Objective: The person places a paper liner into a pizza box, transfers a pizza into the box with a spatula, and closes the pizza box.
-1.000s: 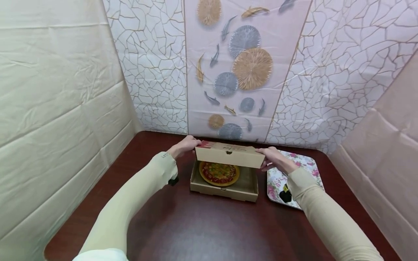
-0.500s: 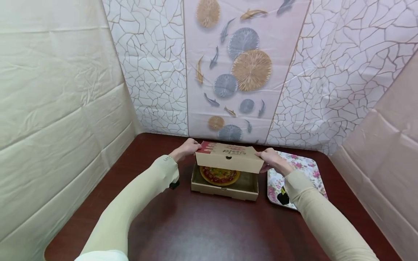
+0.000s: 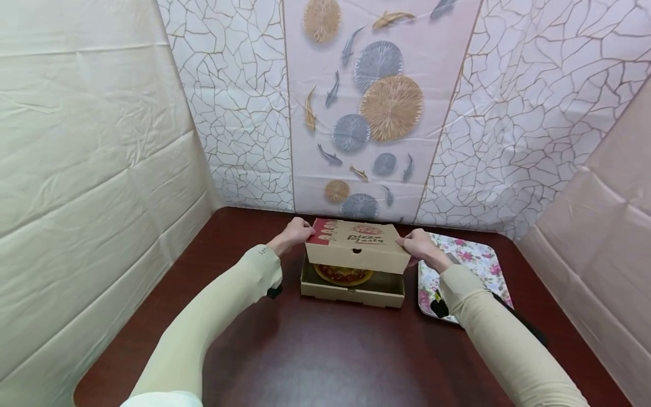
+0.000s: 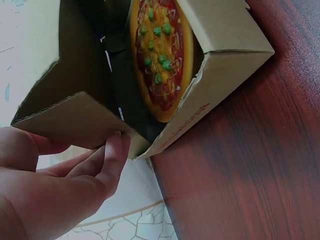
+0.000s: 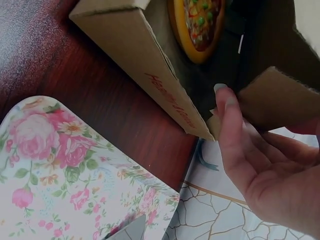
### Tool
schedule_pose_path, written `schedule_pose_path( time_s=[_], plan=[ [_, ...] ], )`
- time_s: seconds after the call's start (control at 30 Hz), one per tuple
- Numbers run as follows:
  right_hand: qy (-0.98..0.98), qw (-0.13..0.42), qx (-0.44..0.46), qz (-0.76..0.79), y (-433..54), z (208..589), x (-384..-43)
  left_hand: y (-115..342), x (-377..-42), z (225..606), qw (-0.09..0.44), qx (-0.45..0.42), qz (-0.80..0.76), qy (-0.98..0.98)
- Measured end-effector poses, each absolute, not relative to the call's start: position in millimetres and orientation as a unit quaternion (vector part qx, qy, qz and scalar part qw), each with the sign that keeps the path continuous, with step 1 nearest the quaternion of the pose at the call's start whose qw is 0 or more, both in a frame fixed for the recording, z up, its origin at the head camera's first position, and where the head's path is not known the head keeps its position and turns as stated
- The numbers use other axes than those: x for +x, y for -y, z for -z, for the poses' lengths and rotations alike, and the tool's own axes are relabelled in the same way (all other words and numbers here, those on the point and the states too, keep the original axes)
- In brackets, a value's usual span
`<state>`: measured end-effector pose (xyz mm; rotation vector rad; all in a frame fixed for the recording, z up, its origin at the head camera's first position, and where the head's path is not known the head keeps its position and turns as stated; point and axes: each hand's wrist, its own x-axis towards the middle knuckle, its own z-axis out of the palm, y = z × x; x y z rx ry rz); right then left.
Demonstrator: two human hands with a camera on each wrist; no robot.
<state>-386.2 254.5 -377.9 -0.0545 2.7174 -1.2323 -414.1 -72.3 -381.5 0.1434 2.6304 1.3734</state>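
Observation:
A cardboard pizza box stands at the back of the table, its printed lid (image 3: pixel 358 237) tilted partway above the base (image 3: pixel 351 295). Inside the base lies a round pizza (image 3: pixel 343 276) with green and red topping; the lid hides its rear part. My left hand (image 3: pixel 294 233) grips the lid's left side, fingers against the side flap (image 4: pixel 75 120) in the left wrist view. On the opposite side my right hand (image 3: pixel 421 246) holds the lid's right edge. The right wrist view shows its fingers by the right side flap (image 5: pixel 280 100).
A floral tray (image 3: pixel 478 254) lies right of the box, partly under my right forearm. On it rests a utensil with a metal blade (image 5: pixel 131 231); its dark handle (image 3: pixel 524 325) sticks out past my sleeve. A patterned wall covering (image 3: pixel 244 141) rises behind the table (image 3: pixel 325 356).
Both hands have lowered the lid's front edge toward the base. More of the lid's printed top shows now, and less of the pizza.

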Motion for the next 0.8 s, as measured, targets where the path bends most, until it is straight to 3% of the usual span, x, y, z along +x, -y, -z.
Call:
schedule_pose_path(
  time_s=[0.43, 0.8],
  plan=[
    [-0.919, 0.039, -0.02, 0.392, -249.9, 389.8, -386.4, 69.6, -415.4, 388.4, 0.078, 0.035, -0.46, -0.884],
    [-0.957, -0.023, -0.044, 0.286, -248.0, 395.7, -387.1, 67.3, -416.2, 391.5, 0.087, 0.016, -0.433, -0.897]
  ],
)
